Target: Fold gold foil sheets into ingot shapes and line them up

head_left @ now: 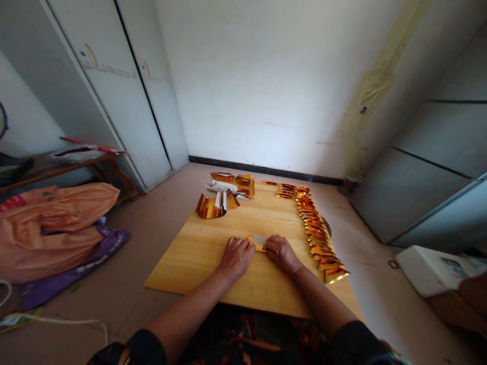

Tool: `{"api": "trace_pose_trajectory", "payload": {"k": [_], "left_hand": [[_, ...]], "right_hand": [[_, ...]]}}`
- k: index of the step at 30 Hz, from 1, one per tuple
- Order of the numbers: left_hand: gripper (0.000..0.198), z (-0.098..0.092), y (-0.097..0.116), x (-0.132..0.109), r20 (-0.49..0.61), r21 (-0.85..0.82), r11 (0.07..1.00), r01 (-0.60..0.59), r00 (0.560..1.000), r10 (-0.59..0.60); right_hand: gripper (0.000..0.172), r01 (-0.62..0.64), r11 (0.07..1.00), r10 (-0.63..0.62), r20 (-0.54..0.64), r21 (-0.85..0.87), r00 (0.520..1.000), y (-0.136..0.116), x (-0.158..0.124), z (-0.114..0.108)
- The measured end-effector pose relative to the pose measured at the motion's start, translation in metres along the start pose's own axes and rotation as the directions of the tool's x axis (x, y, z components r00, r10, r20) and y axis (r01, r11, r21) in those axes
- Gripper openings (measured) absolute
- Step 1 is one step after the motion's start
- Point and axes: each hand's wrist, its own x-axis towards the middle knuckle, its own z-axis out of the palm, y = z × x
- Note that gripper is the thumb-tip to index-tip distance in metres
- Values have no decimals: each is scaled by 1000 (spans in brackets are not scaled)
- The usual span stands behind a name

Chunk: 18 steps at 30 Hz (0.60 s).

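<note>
A sheet of gold foil paper [259, 246] lies near the middle of the wooden table, its front edge turned up and its pale side showing behind. My left hand [237, 256] grips its left end, fingers closed. At the right end, the curled fingers of my right hand [280, 251] hold the same paper. A long row of folded gold paper pieces [315, 228] runs down the table's right side. Loose gold sheets [209, 207], curled, lie at the left, and a stack of gold and white sheets [245, 186] is behind them.
The wooden table [182, 258] has its near edge at my lap. Orange and purple bags [76, 253] lie on the floor at left, by a wooden bench [114, 167]. A white box [429, 268] stands at right. A wall [258, 101] rises behind.
</note>
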Motion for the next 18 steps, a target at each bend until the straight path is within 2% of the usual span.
{"api": "trace_pose_trajectory", "payload": {"k": [5,10,14,18], "left_hand": [[17,-2,-2,-6,41,33,999,-30,999,29],[25,-4,-6,-9,89,20,998,-60,994,58],[27,-4,-8,-10,104,16,997,-73,992,71],[25,-4,-8,-10,114,13,997,-78,991,76]], "right_hand": [[17,-20,987,13,46,158,999,4,5,-7],[16,-109,957,81,113,270,990,1,12,-16],[12,-166,954,125,171,250,977,-2,20,-19],[8,-229,964,202,192,133,961,-6,27,-20]]}}
